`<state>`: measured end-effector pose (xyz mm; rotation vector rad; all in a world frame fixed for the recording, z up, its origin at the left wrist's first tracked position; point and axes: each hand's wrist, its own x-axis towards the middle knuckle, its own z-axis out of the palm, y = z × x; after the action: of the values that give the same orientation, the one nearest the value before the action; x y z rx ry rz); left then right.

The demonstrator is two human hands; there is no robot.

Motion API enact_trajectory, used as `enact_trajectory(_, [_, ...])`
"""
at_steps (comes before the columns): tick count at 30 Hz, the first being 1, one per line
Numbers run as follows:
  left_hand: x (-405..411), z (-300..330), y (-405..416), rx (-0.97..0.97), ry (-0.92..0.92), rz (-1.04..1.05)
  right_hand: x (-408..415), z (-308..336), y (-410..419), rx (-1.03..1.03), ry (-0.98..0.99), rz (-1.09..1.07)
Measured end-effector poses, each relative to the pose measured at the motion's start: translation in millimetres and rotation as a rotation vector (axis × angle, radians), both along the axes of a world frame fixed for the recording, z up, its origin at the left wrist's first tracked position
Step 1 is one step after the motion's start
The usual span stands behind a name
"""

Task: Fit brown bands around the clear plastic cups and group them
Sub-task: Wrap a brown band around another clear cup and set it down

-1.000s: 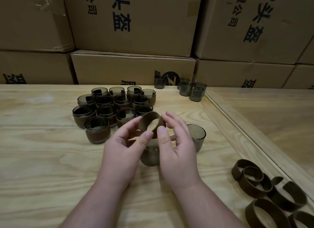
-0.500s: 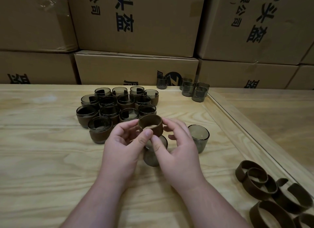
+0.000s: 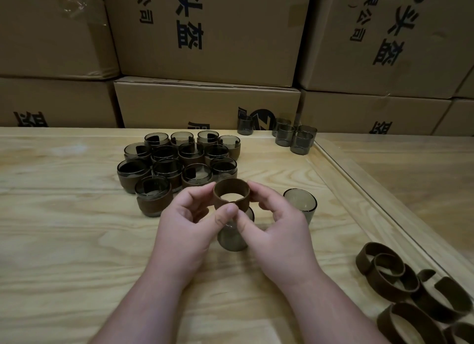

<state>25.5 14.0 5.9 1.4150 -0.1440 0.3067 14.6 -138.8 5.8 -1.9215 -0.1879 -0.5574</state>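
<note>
Upper-centre cardboard box [image 3: 205, 33]: "头盔", "公司"; upper-right box [image 3: 384, 35]: "头盔", "限公司"; lower boxes' print cut off.

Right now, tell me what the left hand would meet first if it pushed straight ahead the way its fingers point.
Probably the brown band it already pinches, then the right hand gripping the band's other side. Farther up-table sits the group of banded cups, though depth from this head view is uncertain.

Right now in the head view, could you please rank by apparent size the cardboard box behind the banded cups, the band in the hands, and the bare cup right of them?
1. cardboard box, clearly largest.
2. and 3. brown band and bare cup look alike; unranked.
</note>
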Motion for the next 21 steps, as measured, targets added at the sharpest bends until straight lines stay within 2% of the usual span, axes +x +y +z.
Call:
enact_trajectory(12, [1, -4, 7, 0.194, -0.014, 0.033, -2, -2, -5, -0.031, 0.096, 0.020])
enact_trajectory(21, [0, -6, 4, 0.236, 0.022, -0.012, 2, -3, -4, 0.029, 0.153, 0.054])
